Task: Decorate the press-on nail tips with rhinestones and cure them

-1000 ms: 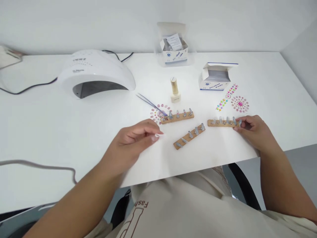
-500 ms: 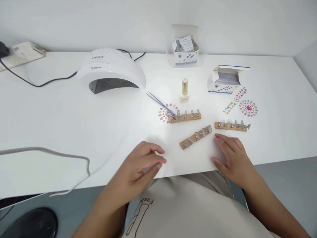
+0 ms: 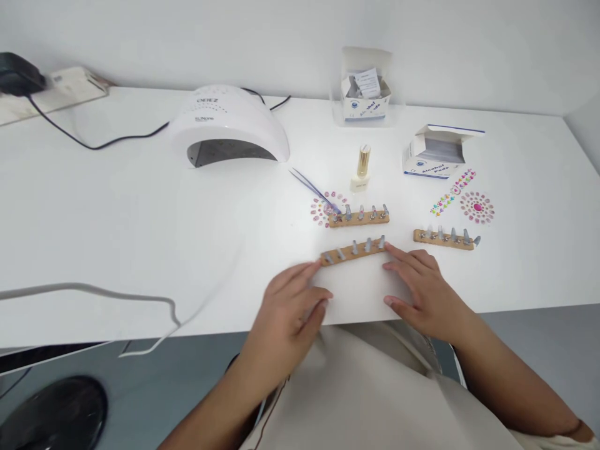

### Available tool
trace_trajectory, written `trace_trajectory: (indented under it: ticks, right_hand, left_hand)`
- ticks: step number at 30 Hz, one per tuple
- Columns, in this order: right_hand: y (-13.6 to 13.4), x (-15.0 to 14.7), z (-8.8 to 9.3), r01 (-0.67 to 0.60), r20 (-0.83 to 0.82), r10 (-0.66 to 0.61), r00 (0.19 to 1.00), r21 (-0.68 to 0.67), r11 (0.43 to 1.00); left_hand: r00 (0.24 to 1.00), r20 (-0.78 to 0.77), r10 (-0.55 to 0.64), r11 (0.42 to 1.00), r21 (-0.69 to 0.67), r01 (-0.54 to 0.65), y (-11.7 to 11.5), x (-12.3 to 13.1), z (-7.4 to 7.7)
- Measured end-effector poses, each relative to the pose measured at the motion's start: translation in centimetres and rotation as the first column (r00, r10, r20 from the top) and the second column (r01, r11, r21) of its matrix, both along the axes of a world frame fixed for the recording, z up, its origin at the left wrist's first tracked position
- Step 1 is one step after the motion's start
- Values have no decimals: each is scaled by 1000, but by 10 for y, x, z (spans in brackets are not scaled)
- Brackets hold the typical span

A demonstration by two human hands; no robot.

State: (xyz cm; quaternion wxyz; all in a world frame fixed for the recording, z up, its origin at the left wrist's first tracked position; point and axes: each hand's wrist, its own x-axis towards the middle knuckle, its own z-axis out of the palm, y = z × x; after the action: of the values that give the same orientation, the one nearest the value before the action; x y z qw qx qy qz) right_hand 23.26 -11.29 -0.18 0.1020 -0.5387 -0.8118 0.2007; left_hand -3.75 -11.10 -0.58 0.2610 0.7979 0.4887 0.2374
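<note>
Three wooden strips with grey nail tips lie on the white table (image 3: 140,212). My left hand (image 3: 293,306) is open, its fingertips touching the left end of the nearest strip (image 3: 354,251). My right hand (image 3: 422,290) is open too, with fingers spread and the index fingertip at that strip's right end. A second strip (image 3: 359,217) lies just behind it, and a third strip (image 3: 445,239) sits to the right, apart from both hands.
A white nail lamp (image 3: 229,128) stands at the back, its cable running left. Behind the strips are a gold-capped polish bottle (image 3: 361,169), purple tweezers (image 3: 313,185), gem sticker sheets (image 3: 477,207) and two alcohol pad boxes (image 3: 434,153). A grey cable (image 3: 94,290) crosses the table's front left edge.
My right hand left the right-hand strip and came to the middle one. Both hands moved onto its ends, and that strip turned from slanted to nearly level.
</note>
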Motion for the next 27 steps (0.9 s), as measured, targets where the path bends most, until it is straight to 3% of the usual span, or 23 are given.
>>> trace_trajectory:
  ticks: [3, 6, 12, 16, 20, 22, 24, 25, 27]
  right_hand:
    - [14, -19, 11, -117, -70, 108, 992, -146, 982]
    - [29, -45, 21, -212, -99, 196, 976, -204, 956]
    - [57, -99, 22, -292, -42, 289, 956, -197, 936]
    - [68, -116, 29, -257, -28, 256, 966, -123, 959]
    - [49, -96, 46, -253, -63, 248, 967, -101, 962]
    - [26, -64, 49, -282, -160, 284, 945, 41, 959]
    - [-1, -19, 45, -281, -304, 348, 887, 244, 928]
    - [-14, 6, 40, -184, -378, 319, 869, 350, 918]
    - [-37, 53, 27, 183, -424, 7, 905, 405, 896]
  left_hand:
    - [990, 77, 120, 990, -80, -114, 6, -30, -1]
    - [957, 137, 256, 955, -188, -228, 10, -57, -2]
    - [829, 78, 554, 783, -387, -487, 25, -88, 2]
    - [787, 66, 613, 737, -405, -540, 35, -96, 3]
    - [758, 163, 632, 764, -295, -574, 21, -85, 8]
    - [803, 219, 554, 833, -142, -535, 7, -74, 13]
    - [911, 205, 359, 931, -7, -365, -2, -64, 19]
    - [974, 150, 169, 985, 10, -173, -3, -60, 22]
    - [990, 90, -104, 993, 61, 99, -1, -51, 28]
